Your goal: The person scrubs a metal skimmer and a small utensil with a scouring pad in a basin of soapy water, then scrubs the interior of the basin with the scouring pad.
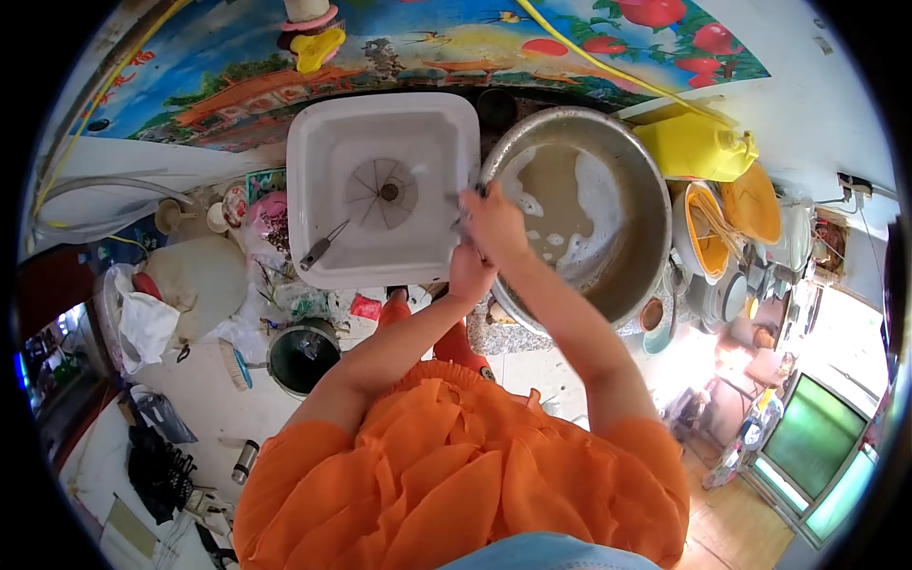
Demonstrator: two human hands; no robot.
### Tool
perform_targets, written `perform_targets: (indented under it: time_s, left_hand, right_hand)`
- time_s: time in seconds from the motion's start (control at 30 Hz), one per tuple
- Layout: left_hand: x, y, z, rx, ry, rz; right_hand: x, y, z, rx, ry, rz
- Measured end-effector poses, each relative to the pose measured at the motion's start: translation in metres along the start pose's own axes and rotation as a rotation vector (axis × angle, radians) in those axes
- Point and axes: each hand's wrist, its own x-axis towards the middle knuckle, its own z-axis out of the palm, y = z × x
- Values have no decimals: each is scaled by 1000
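My right hand (pixel 496 224) is closed and sits over the gap between the white sink (pixel 299 190) and the large metal basin (pixel 655 190). Just below it my left hand (pixel 471 274), also closed, almost touches it at the sink's right rim. A small greyish thing (pixel 457 217) shows at the fingers, too blurred to name. In the sink are a round wire rack (pixel 366 176) around the drain and a utensil with a dark handle (pixel 316 252), leaning at the lower left. Murky water with white foam (pixel 597 204) lies in the basin.
A yellow jug (pixel 693 144) and orange colanders (pixel 705 233) stand right of the basin. Left of the sink are plastic bags (pixel 266 214) and a dark bucket (pixel 302 356) on the floor. A yellow hose (pixel 608 66) runs along the wall.
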Motion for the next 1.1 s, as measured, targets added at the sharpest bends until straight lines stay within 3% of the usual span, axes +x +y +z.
perform_targets:
  time_s: [0.1,0.17,0.23,0.3,0.33,0.37,0.43,0.5,0.6,0.67,0.7,0.73,0.83,0.93,0.97,1.1]
  left_hand:
    - [-1,3,7,138,31,-163]
    - [-5,0,0,163,30,-161]
    - [-2,-5,7,119,50,-92]
    - [7,-3,6,175,75,245]
    - [2,1,4,104,37,28]
    - [2,5,2,35,4,-184]
    - [0,7,4,22,30,-192]
    - [-1,10,1,79,29,-217]
    - [2,18,-2,-174,123,133]
    - [2,11,1,4,39,-89]
    - [2,7,1,96,-6,-200]
    - [1,5,2,68,-2,-194]
    - [-6,8,2,45,6,-179]
    - [-14,22,-1,-121,36,3]
    - [-13,21,1,-80,43,-46]
    - [-17,14,12,63,42,-145]
  right_hand:
    - [74,42,2,194,266,252]
    - [81,27,-20,51,426,237]
    - [67,20,12,213,322,317]
    - [33,2,3,73,262,132]
    - [21,-3,3,15,217,50]
    - [38,5,-6,42,277,140]
    - [85,31,-28,92,387,315]
    - [68,24,-4,106,430,266]
    - [33,8,11,77,347,124]
    - [26,11,12,39,307,43]
    - [56,26,4,79,366,169]
    - [85,40,-5,114,426,297]
    - [69,24,-7,239,505,370]
    - [8,11,22,286,436,96]
    - [1,11,26,282,414,1]
    - [66,33,-1,351,474,324]
